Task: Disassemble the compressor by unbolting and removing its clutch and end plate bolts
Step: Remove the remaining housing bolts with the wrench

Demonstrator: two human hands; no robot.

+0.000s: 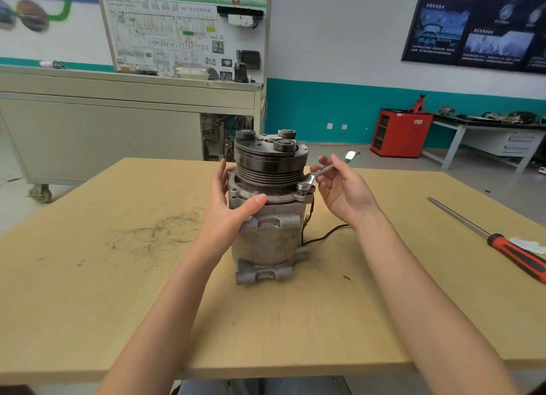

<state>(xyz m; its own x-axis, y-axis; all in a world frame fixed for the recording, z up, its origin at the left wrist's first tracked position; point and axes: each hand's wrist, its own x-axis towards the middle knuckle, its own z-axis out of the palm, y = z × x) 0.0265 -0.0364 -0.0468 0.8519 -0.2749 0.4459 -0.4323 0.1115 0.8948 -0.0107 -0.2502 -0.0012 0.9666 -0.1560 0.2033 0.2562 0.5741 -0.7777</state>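
Two hands work at the compressor [266, 241], which stands upright on the worktop [118, 291] between them. Left hand [227, 205] lies flat on its side, fingers straight, thumb across the front flange. Right hand [342, 191] pinches the wrench [322, 170], ring end on a flange bolt [302, 188] just left of that hand, below the clutch [266, 155]. Screwdriver [502, 247] lies well to the right.

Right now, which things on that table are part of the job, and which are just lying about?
In the job: compressor, steadied by the left hand; wrench, held by the right hand, its ring end on a bolt below the pulley.
Lying about: screwdriver and white scrap near the right edge of the table, both untouched.
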